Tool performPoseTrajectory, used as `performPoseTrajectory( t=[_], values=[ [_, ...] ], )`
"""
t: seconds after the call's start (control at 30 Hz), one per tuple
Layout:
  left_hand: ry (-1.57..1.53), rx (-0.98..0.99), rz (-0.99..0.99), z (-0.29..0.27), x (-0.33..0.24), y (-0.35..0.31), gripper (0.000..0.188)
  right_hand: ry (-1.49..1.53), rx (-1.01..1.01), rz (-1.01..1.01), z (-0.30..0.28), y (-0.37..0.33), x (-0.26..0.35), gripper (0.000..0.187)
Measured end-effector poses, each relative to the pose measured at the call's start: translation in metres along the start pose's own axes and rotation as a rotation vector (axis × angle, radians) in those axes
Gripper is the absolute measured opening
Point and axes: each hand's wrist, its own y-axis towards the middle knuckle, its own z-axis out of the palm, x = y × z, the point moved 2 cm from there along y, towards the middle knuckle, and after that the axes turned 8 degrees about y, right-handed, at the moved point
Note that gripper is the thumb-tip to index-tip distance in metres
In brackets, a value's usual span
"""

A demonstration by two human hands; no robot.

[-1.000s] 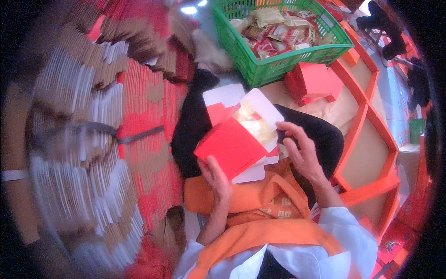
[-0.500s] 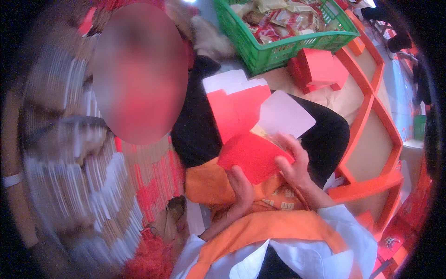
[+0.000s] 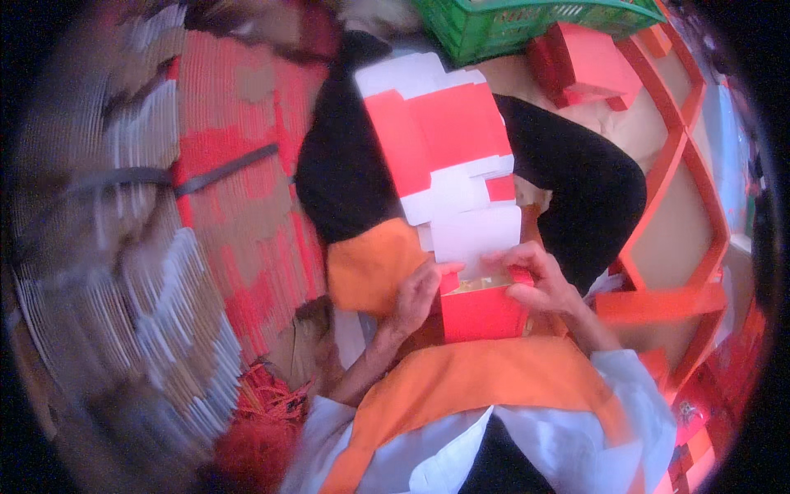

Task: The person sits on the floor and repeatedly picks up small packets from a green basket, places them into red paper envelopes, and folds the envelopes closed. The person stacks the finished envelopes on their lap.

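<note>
A small red cardboard box (image 3: 484,314) stands upright at my lap. Its lid flap, white inside, (image 3: 477,235) is raised at the far side, and something yellowish shows within its opening. My left hand (image 3: 416,295) is closed on the box's left upper edge, fingers at a red side flap. At the right upper edge, my right hand (image 3: 539,281) grips the other side, thumb toward the front and fingers by the lid. Just beyond lie flat red-and-white box blanks (image 3: 457,123), overlapping across my legs.
A green plastic crate (image 3: 510,29) sits at the far right, with a folded red box (image 3: 580,66) beside it. Strapped stacks of flat cardboard (image 3: 247,189) fill the left. Orange lattice framing (image 3: 658,222) runs along the right. Red shredded filler (image 3: 267,403) lies lower left.
The red box has come nearer my body and turned, so its opening and raised lid show. Both hands shifted to its sides. The view has moved, revealing more of the flat blanks.
</note>
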Motion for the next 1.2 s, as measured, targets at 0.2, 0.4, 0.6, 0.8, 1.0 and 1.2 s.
performPoseTrajectory(
  t=[0.2,0.4,0.6,0.8,1.0,1.2],
  values=[
    [0.360,0.020,0.393,-0.006,-0.019,0.003,0.030,-0.121,-0.216,-0.101,0.008,-0.012,-0.015,0.011],
    [-0.167,-0.359,0.366,0.021,-0.002,-0.002,0.034,0.087,-0.611,-0.221,0.029,-0.009,-0.012,0.017],
    [-0.114,-0.318,0.430,0.021,-0.017,-0.003,0.036,0.475,-0.472,-0.193,0.031,-0.009,-0.029,0.032],
    [0.260,-0.375,0.366,0.016,-0.028,-0.002,0.025,0.265,-0.518,-0.051,0.032,-0.001,-0.001,0.022],
    [0.252,-0.355,0.300,0.015,-0.028,0.001,0.018,0.054,-0.416,-0.048,0.024,0.003,0.002,0.011],
    [0.197,-0.335,0.327,0.017,-0.032,0.001,0.016,0.013,-0.383,-0.096,0.020,0.002,0.000,0.010]
  ],
)
